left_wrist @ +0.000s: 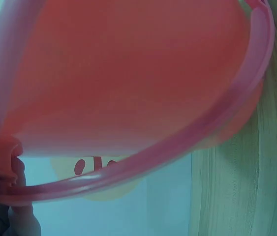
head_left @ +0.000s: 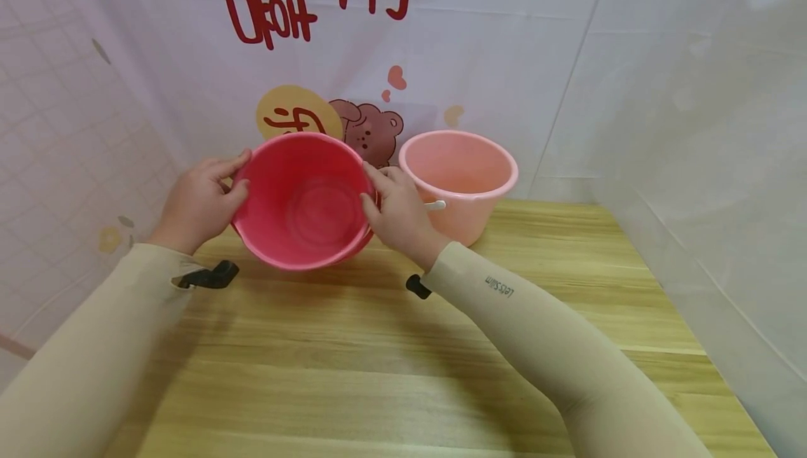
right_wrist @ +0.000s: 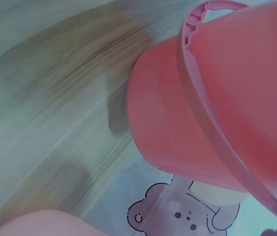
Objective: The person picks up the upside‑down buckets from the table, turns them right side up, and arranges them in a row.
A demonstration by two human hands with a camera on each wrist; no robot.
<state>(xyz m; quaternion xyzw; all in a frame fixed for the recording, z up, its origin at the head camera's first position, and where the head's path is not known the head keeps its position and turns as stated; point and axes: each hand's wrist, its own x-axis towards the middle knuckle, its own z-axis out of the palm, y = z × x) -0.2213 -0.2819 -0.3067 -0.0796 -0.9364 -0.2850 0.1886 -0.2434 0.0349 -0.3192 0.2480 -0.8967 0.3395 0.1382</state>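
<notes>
A bright pink-red bucket (head_left: 312, 213) is tilted so that its mouth faces the head camera. My left hand (head_left: 198, 199) grips its rim on the left, thumb inside the mouth. On the opposite side my right hand (head_left: 403, 213) holds the rim in the same way. In the left wrist view the bucket's handle (left_wrist: 177, 142) hangs in a curve across the outer wall, and fingertips (left_wrist: 25, 219) show beneath the rim. The right wrist view has the bucket's base (right_wrist: 148, 113) close over the wooden table.
A light pink bucket (head_left: 466, 213) stands upright on the wooden table (head_left: 353, 367), just right of my right hand; a white handle joint (head_left: 435, 205) shows on its side. A white printed curtain (head_left: 492, 45) hangs behind, with pale sheets at both sides. Black straps (head_left: 211, 276) sit at my wrists.
</notes>
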